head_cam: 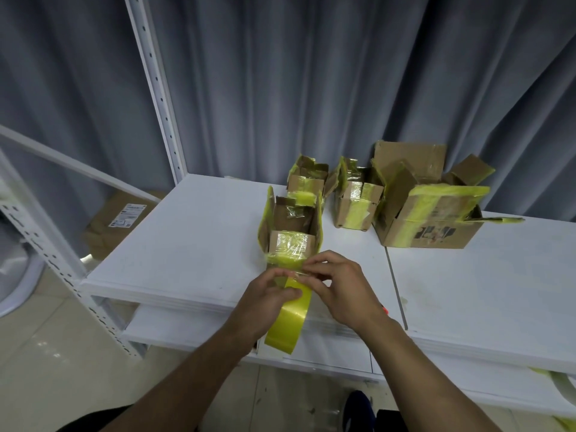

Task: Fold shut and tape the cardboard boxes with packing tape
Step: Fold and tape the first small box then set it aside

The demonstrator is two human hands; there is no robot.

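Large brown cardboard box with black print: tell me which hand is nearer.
Right. The right hand lies left of the large box, toward the viewer; the left hand further left.

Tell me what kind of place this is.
Probably a storeroom or packing corner: white slotted metal shelving, open cardboard boxes, a yellow tape roll in use, and a labelled carton on the floor.

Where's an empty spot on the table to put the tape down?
Two bare patches: the left part of the white table, between the shelf post and the nearest small box; and the right part, in front of the big box. Crowded at the back: a second small box and a third small box stand close beside the big one.
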